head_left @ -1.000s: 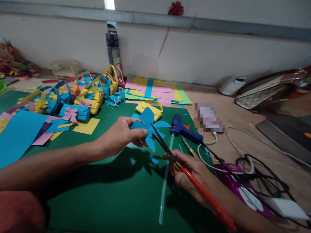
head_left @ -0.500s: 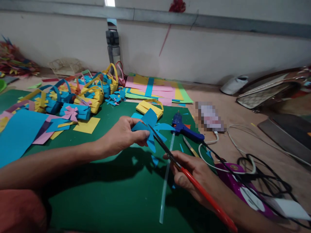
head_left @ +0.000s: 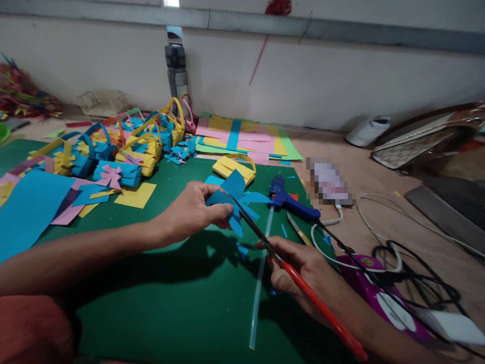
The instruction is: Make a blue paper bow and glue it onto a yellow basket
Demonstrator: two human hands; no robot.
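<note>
Left grip [head_left: 199, 208] pinching blue paper flower [head_left: 236, 186], right grip [head_left: 297, 260] wrapped round red-handled scissors [head_left: 300, 282]

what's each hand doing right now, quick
Left hand: closed, pinching the blue paper flower between thumb and fingers.
Right hand: closed around the red-handled scissors, blades at the flower.

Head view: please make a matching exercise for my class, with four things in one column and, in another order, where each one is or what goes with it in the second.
Things:
1. Scissors
2. Glue gun
3. Blue paper flower
4. Pink bow

Places and states:
A. Pinched in the left hand
B. Sitting on a blue folded-paper piece
C. Held in the right hand
D. With a long translucent stick at its back

Right pairs: 1-C, 2-D, 3-A, 4-B
</note>
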